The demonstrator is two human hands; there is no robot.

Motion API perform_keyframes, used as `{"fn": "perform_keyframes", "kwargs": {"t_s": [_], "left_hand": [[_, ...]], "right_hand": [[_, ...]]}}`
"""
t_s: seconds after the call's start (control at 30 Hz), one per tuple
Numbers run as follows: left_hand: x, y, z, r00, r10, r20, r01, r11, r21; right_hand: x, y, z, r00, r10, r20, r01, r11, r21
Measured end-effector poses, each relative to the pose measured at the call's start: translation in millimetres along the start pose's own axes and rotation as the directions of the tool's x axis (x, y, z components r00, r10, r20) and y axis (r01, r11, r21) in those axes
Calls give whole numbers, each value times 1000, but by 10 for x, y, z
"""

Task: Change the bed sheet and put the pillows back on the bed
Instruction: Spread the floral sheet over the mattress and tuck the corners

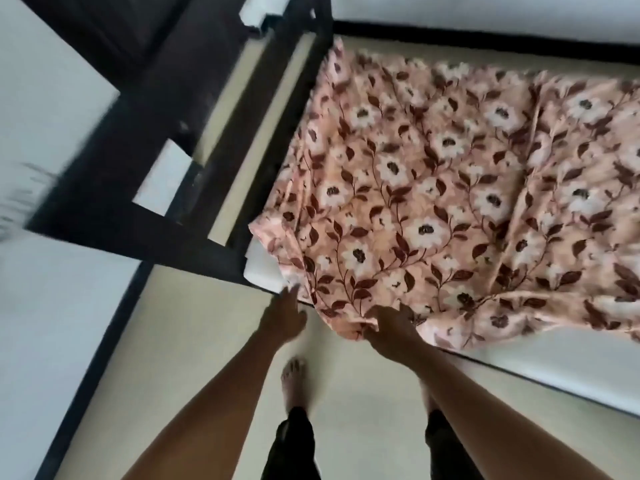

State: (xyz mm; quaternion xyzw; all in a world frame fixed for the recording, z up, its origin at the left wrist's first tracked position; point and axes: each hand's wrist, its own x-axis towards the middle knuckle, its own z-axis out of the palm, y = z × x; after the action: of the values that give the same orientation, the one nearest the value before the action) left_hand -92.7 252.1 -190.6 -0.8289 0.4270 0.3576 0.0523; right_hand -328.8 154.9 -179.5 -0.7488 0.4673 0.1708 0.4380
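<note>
Spreading is only begun: right hand (391, 327) grips the loose sheet (450, 188), left hand (284, 320) reaches straight-fingered toward the bare mattress (263, 271) corner; tucking and pillows remain.

1. Left hand (284, 320) reaches forward on a straight arm, fingers extended and loosely spread.
2. Right hand (391, 323) grips the sheet (398, 202), cloth bunched under its curled fingers.
</note>
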Motion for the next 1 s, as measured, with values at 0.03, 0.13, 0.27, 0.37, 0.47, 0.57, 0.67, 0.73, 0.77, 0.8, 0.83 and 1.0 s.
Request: {"fn": "perform_keyframes", "kwargs": {"t_s": [0.03,0.13,0.27,0.37,0.47,0.57,0.67,0.73,0.77,0.8,0.83,1.0], "left_hand": [[332,-182,110,1000,7,-24,-7,1000,27],[1010,-740,309,998,57,-24,-56,996,70],[1363,-1280,258,979,180,-93,-191,973,-127],[1258,-1419,160,991,-30,-129,-32,891,-454],[1144,-1589,118,954,-299,20,176,505,-845],[1024,-1805,112,864,-416,284,327,36,-944],[981,-1931,207,835,-369,409,453,35,-891],[1016,-1914,251,851,-328,410,471,130,-873],[1049,-1881,260,865,-322,386,460,200,-865],[1106,-1836,281,875,-343,342,441,272,-855],[1151,-1778,298,888,-376,266,406,365,-838],[1305,-1539,435,873,-348,-342,171,874,-455]], "right_hand": [[207,-11,175,999,31,-31,-31,999,13],[843,-298,624,989,60,-135,-38,987,157],[1700,-1014,932,967,-66,-246,93,991,98],[1977,-1427,975,990,-26,-141,20,999,-44],[1846,-1708,1172,966,-250,-63,214,915,-342],[1481,-1783,1597,890,-351,291,454,739,-497],[1354,-1623,1906,821,-318,474,541,697,-470],[1305,-1548,2031,836,-265,480,451,830,-327],[1276,-1517,2073,865,-235,442,374,890,-260],[1253,-1476,2106,898,-203,390,300,931,-205],[1239,-1416,2149,925,-169,339,234,959,-161],[1177,-1038,2158,983,11,184,-18,999,40]]}}
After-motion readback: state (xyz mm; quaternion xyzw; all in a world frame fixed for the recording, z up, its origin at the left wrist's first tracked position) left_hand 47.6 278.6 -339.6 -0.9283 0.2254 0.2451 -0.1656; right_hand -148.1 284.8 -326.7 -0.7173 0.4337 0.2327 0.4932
